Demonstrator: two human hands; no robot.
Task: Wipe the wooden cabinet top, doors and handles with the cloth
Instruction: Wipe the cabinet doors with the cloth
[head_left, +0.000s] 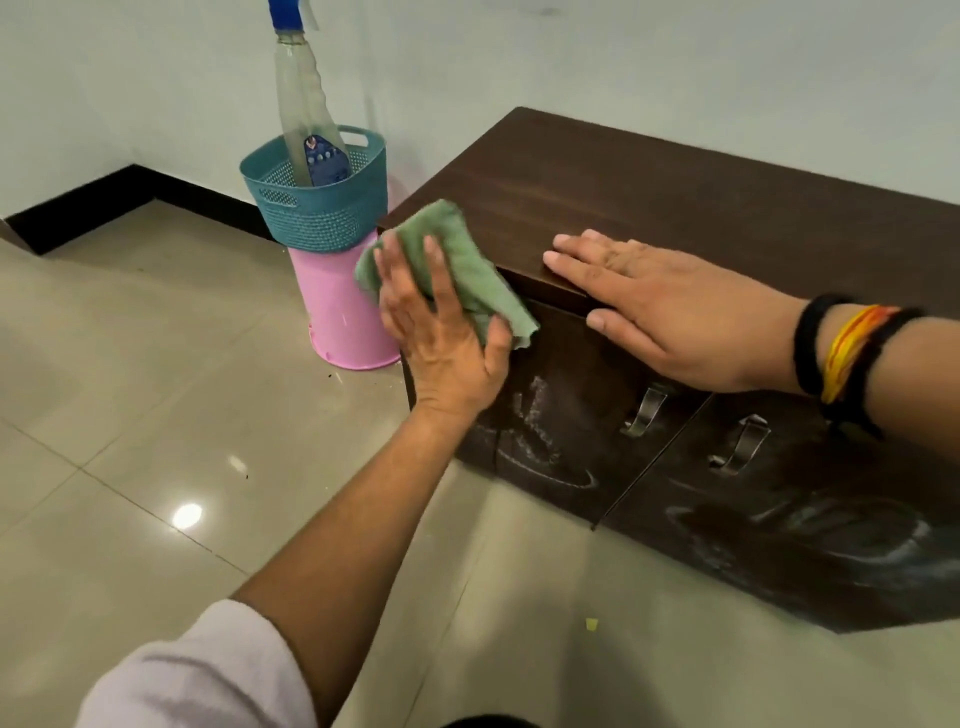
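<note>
Head view | left hand (441, 332) fingers clamped on cloth (467, 265) at cabinet (675, 197) near-left corner | right hand (654, 306) fingers flat, apart on top | doors (561, 415) smeared, handles (644, 410) seemingly unwiped.

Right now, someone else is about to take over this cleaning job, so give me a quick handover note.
Left hand: pressing the green cloth against the cabinet's top left front corner.
Right hand: flat and empty on the top's front edge, bracing.
Nearby: spray bottle standing in the teal basket on a pink bucket, left of the cabinet.
Done: the top looks free of marks.
Left: white smears on the left door and right door; both metal handles, which look dusty.
</note>
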